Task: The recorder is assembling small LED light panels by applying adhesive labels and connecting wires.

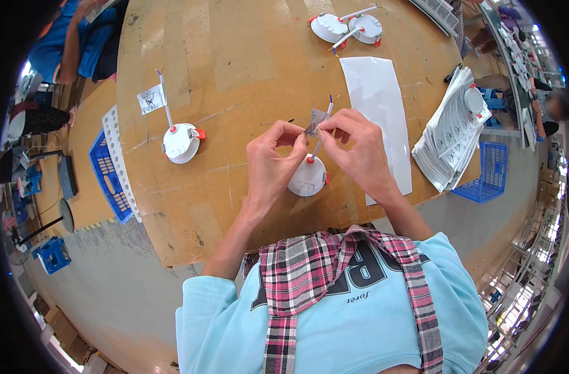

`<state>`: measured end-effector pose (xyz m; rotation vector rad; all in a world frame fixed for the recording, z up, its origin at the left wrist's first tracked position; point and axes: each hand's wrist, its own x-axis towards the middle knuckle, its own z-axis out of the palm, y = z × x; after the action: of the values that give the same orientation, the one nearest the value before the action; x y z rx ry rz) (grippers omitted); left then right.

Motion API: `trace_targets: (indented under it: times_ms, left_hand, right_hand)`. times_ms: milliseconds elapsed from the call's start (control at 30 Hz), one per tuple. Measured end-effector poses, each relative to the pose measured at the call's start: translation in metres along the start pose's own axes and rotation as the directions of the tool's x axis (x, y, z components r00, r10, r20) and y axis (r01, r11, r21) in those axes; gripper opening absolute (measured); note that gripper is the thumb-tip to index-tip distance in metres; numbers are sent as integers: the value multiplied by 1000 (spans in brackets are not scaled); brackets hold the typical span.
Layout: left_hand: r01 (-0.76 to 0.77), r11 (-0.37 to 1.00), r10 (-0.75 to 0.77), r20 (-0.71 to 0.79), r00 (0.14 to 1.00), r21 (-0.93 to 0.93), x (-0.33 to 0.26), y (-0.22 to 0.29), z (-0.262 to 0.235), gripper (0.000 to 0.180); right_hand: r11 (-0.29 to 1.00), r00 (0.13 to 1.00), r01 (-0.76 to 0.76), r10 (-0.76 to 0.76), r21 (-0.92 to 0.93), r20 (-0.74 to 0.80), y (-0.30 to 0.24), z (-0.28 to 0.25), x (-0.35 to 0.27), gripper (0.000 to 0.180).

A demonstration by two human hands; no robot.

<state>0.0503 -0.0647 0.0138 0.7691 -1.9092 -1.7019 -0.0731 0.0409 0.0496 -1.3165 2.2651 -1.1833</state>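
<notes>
Both hands meet over a round white downlight (307, 179) lying on the table in front of me. A short white cable rises from its red grommet, with bare coloured wire ends at the tip. Around that cable sits a small silver label (316, 117). My left hand (274, 161) pinches the label's left edge between thumb and forefinger. From the other side, my right hand (360, 144) pinches it near the cable, hiding part of both. To the left lies another downlight (181, 144), whose cable carries a silver flag label (152, 100).
Two more downlights (329, 28) lie at the far side of the table (234, 75). A blank white sheet (377, 118) runs along the right, beside a stack of printed label sheets (446, 134). Blue crates (107, 177) stand beyond the edges. Other people sit at nearby benches.
</notes>
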Motion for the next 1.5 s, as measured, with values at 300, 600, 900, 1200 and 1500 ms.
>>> trace_targets:
  times_ms: [300,600,900,1200,1500]
  left_hand:
    - [-90,992,86,-41,995,-89,7,14,4,19]
    - [9,987,-18,-52,998,-160,1,6,10,10]
    - [-108,993,112,-70,991,57,2,12,8,9]
    - [25,996,-24,14,1000,-82,-1,1,4,10]
    - [15,996,-20,-57,998,-89,13,0,9,9]
  right_hand:
    - [992,999,-47,49,117,-8,1,0,4,7]
    - [984,1000,-21,23,176,-10,-1,0,-6,6]
    - [935,973,-178,120,307,200,-2,-14,5,23]
    - [913,959,-179,79,367,273,11,-15,3,13]
    - [935,959,-219,152,278,241,9,-31,6,14]
